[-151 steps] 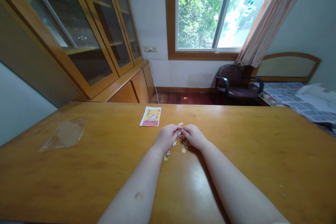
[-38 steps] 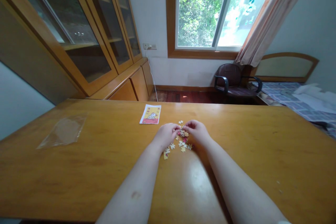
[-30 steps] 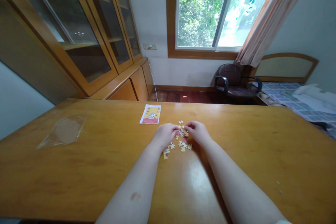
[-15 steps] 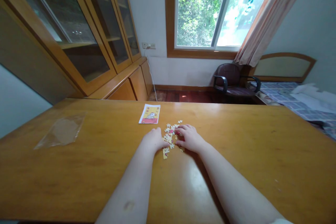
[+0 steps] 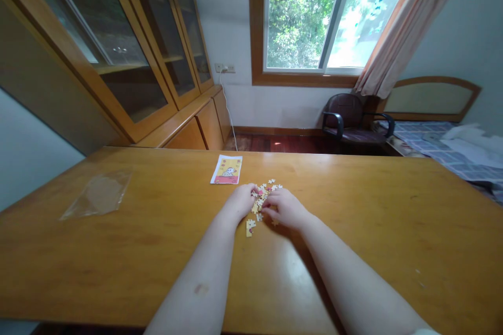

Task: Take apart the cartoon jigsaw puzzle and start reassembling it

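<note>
A small heap of loose jigsaw puzzle pieces [image 5: 260, 202], mostly pale and yellow with a few pink ones, lies on the wooden table between my hands. My left hand [image 5: 242, 201] is at the heap's left edge, its fingers and thumb bent around a pale puzzle piece [image 5: 254, 194]. From the right, my right hand [image 5: 284, 207] reaches over the heap with curled fingers and its thumb a little apart; nothing shows clearly between them. Closer to me lie a few yellow pieces side by side [image 5: 249, 228]; I cannot tell whether they are joined.
Behind the heap lies a picture card [image 5: 227, 169] with a white animal on yellow and pink. A clear plastic bag [image 5: 98, 194] rests on the table's left. Past the far edge stand a glass-doored cabinet [image 5: 173, 104], an armchair [image 5: 349, 118] and a bed [image 5: 428, 136].
My left hand has moved forward and right to the heap's upper left, and its fingers have bent in. My right hand's fingers have drawn closer together. Some pieces have shifted right.
</note>
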Motion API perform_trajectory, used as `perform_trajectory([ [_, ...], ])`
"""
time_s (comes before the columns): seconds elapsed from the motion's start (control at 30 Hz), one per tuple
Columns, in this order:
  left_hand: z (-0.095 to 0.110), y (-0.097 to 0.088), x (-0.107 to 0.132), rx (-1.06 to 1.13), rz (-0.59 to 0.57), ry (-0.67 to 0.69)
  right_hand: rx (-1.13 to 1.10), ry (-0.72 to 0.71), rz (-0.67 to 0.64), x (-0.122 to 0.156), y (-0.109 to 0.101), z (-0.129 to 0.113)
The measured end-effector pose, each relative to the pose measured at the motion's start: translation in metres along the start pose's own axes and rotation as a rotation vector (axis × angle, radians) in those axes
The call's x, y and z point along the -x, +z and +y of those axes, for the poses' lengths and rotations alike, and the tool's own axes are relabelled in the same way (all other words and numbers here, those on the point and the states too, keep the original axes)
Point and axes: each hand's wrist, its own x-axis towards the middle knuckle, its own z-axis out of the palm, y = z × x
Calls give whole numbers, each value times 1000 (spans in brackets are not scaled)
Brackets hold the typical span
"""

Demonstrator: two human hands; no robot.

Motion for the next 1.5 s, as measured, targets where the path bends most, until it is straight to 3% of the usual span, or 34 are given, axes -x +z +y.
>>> perform_trajectory([
  [0.17,-6,-3,-2,-36,8,-44,-17,-217,-234,3,16,-33],
  [0.27,-5,-7,2,-154,39,-31,9,-211,-280,1,23,-36],
  [0.5,8,-5,11,-220,-63,-30,-1,-78,-281,-2,14,-23],
  [0.7,2,1,7,-183,-108,-41,8,-52,-246,0,7,-14],
  [0.93,5,0,8,-119,-77,16,-20,28,-193,0,6,-4],
  [1.13,9,-3,7,-37,-11,30,-221,94,-199,3,9,0],
  [1.2,8,-4,5,-32,18,35,-296,158,-124,2,9,6],
  [1.4,6,-5,4,-70,25,54,-378,345,338,-2,7,37],
  [1.5,7,-4,6,-151,-14,73,-379,421,365,-2,5,48],
])
